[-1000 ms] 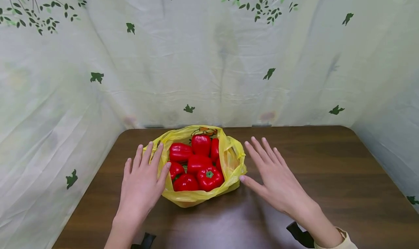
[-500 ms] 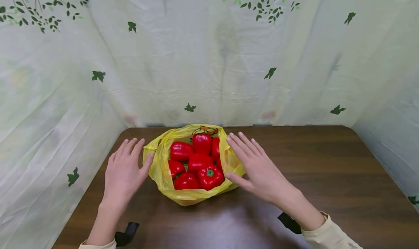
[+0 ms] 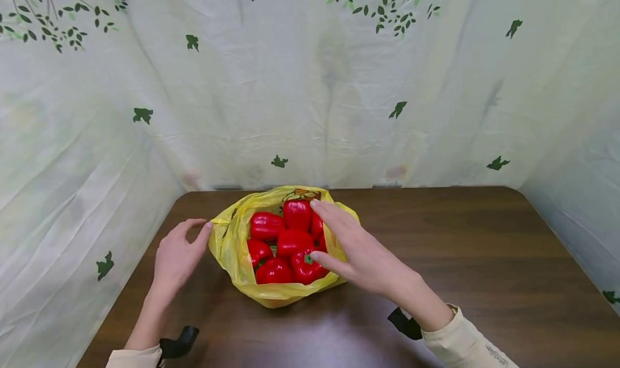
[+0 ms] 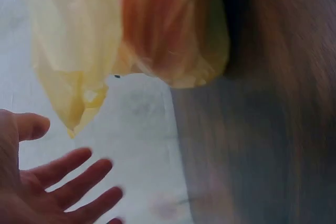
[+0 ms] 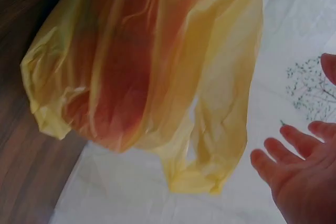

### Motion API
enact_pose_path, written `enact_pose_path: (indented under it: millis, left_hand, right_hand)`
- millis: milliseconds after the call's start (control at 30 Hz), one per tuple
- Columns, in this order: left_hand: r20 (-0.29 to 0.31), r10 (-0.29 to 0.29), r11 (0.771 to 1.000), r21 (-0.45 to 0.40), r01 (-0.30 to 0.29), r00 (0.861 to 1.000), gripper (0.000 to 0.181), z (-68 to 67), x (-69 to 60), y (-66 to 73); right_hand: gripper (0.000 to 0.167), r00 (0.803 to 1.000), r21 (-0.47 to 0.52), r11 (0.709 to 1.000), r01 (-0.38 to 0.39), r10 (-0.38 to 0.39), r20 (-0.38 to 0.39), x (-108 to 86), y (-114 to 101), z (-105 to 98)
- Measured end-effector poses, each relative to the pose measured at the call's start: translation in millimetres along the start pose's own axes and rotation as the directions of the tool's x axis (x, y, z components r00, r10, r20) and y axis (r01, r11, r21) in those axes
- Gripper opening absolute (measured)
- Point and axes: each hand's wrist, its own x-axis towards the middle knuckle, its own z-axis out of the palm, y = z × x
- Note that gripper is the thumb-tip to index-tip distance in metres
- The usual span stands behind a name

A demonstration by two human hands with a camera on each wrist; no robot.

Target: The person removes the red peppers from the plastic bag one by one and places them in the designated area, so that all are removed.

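"Right hand (image 3: 360, 255) has come inward since a second ago, from beside the bag to over its right side; left hand (image 3: 176, 257) has drawn off the rim to the bag's left corner."

"Is either one holding anything?"

"No. From the left wrist, thumb and fingers are spread apart, with the bag's pointed tip near them; I can't tell whether any fingertip touches it. The right hand's fingers are also loose, with nothing in them."

"And the bag?"

"The yellow plastic bag (image 3: 273, 294) sits with its mouth spread wide, towards the far edge of the brown table (image 3: 465, 249), between the hands."

"What's inside?"

"Glossy red bell peppers (image 3: 293, 241), piled together. The right hand partly covers those on its side."

"Behind it all?"

"A pale cloth (image 3: 329, 110) printed with leafy branches."
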Motion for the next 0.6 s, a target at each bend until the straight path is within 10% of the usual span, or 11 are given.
enact_pose_path:
  millis: [233, 600]
  left_hand:
    - [0.334, -0.150, 0.913, -0.313, 0.260, 0.930, 0.057, -7.0, 9.7, -4.7]
    - [0.445, -0.159, 0.772, -0.501, 0.392, 0.882, 0.024, -18.7, 16.0, -4.3]
  right_hand:
    - [0.066, 0.989, 0.076, 0.997, -0.013, 0.002, 0.150, 14.4, 0.2, 7.4]
    - [0.052, 0.934, 0.069, 0.996, -0.048, 0.020, 0.357, 23.2, 19.8, 21.9]
